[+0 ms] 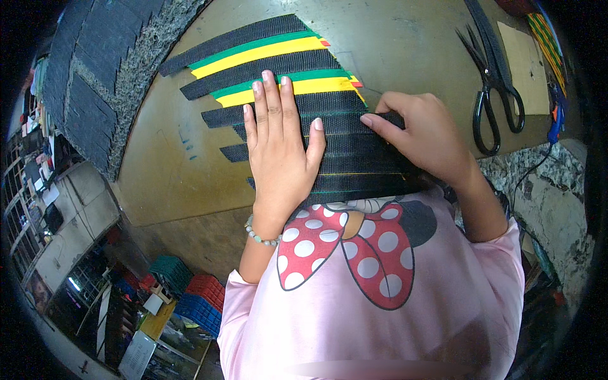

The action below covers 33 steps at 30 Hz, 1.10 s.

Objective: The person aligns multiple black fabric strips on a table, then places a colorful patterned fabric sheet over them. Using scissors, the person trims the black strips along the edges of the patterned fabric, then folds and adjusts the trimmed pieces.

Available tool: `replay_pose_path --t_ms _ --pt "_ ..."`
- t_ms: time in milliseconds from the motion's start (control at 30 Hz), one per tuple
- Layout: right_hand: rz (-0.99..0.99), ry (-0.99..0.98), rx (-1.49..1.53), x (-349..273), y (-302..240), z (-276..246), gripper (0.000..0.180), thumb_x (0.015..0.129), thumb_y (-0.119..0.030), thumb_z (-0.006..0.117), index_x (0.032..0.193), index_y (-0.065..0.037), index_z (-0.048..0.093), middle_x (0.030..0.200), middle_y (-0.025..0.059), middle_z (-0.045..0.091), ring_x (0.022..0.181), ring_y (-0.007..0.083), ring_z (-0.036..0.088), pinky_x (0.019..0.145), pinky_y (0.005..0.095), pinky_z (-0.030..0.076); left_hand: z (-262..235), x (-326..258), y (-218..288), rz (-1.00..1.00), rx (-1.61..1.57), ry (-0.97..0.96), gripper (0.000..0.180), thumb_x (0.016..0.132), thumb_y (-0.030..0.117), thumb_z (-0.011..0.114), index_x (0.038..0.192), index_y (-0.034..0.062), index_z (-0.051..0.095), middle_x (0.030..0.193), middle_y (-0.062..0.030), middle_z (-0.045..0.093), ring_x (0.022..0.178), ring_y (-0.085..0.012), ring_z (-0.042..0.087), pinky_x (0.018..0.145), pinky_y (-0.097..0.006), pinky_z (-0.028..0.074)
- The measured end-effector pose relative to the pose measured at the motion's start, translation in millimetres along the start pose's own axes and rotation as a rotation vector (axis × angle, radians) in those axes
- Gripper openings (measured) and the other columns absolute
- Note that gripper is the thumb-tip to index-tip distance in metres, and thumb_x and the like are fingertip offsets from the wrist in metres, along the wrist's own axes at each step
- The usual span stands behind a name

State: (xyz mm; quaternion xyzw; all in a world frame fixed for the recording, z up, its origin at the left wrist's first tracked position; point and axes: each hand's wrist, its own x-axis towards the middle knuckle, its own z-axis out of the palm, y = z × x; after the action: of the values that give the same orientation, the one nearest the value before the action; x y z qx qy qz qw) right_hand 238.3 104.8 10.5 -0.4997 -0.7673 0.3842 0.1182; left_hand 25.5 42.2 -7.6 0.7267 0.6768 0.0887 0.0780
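Black webbing strips [345, 145] lie side by side on the brown table [164, 158], their left ends staggered. Between the far strips run green and yellow bands [259, 56], with small red bits at their right ends. My left hand [277, 152] rests flat on the strips, fingers stretched out and thumb apart, a beaded bracelet at its wrist. At the strips' right side, my right hand [427, 133] is closed, thumb and forefinger pinching a black webbing strip [394, 118]. Its other fingers are curled and partly hidden. The nearest strips reach the table edge against my shirt.
Black-handled scissors [486, 95] lie at the right beside a long black strap [491, 41] and a beige card [522, 69]. A blue tool with a cable [557, 123] is further right. Dark slabs [95, 69] stand at far left; plastic crates [202, 297] are below.
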Motion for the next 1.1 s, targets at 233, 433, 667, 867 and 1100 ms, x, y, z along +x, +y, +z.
replay_pose_path --t_ms 233,433,667,867,1100 --pt "0.029 -0.023 -0.054 1.7 -3.2 -2.7 0.031 0.087 -0.035 0.068 0.083 -0.004 0.071 0.072 0.0195 0.066 0.069 0.0387 0.066 0.064 0.0481 0.051 0.5 -0.8 -0.4 0.003 0.004 0.005 0.069 0.094 0.032 0.052 0.149 -0.0037 0.031 0.158 -0.0243 0.023 0.148 -0.0365 0.023 0.118 -0.051 0.019" --pt "0.028 -0.008 -0.044 0.9 -2.6 -1.7 0.032 0.088 -0.034 0.069 0.082 -0.002 0.067 0.067 0.0171 0.062 0.061 0.0342 0.062 0.057 0.0416 0.045 0.5 -0.5 0.3 0.008 0.004 0.021 0.068 0.094 0.031 0.053 0.148 -0.0041 0.032 0.157 -0.0246 0.025 0.147 -0.0365 0.024 0.117 -0.051 0.019" --pt "0.005 0.043 -0.094 1.1 -7.4 -2.2 0.031 0.086 -0.033 0.070 0.083 -0.002 0.068 0.069 0.0171 0.063 0.063 0.0350 0.062 0.060 0.0435 0.047 2.5 -1.6 -1.4 0.037 0.005 0.060 0.067 0.095 0.030 0.052 0.148 -0.0041 0.032 0.157 -0.0244 0.026 0.147 -0.0361 0.024 0.117 -0.051 0.020" --pt "-0.257 0.349 -0.459 -15.5 -18.2 15.5 0.031 0.083 -0.025 0.069 0.105 -0.004 0.065 0.102 0.0123 0.063 0.094 0.0308 0.061 0.081 0.0401 0.049 4.7 -1.1 8.7 -0.006 0.070 0.100 0.066 0.095 0.030 0.051 0.148 -0.0049 0.033 0.156 -0.0245 0.027 0.147 -0.0387 0.023 0.118 -0.052 0.018" --pt "-0.307 0.118 0.069 -0.9 26.3 -19.0 0.027 0.081 -0.001 0.054 0.103 0.000 0.069 0.096 0.0183 0.067 0.093 0.0324 0.066 0.085 0.0408 0.052 2.1 -14.5 17.4 0.210 0.039 -0.012 0.051 0.098 0.033 0.048 0.148 0.0193 0.044 0.158 -0.0123 0.030 0.146 -0.0379 0.025 0.117 -0.054 0.019"
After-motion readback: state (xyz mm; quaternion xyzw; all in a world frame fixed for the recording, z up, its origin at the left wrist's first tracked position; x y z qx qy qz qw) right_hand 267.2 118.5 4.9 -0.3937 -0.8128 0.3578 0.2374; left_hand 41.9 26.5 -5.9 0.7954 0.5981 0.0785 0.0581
